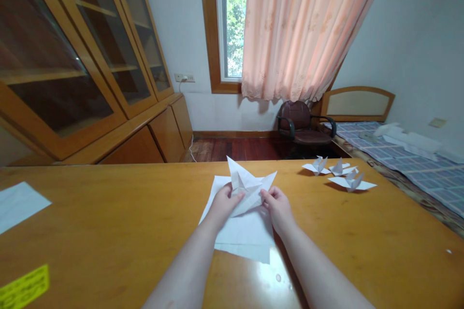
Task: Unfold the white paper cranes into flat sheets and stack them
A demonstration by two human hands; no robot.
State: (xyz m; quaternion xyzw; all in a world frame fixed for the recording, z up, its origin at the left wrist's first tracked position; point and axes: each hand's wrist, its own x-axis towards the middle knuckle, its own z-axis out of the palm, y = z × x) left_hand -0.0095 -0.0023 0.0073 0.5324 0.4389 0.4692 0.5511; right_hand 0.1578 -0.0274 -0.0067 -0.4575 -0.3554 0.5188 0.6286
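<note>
A partly folded white origami paper is held between my two hands above the table, with pointed corners standing up at its left and right. My left hand pinches its left side, the thumb lying on the front face. On the right edge, the thumb and fingers of my right hand are closed on the same paper. Beneath it, flat white sheets lie on the tabletop, partly covered by my hands and the folded piece.
Several folded paper cranes stand at the wooden table's far right. A white sheet and a yellow label lie at the left. Beyond the table are a brown armchair, a bed and a glass-fronted cabinet.
</note>
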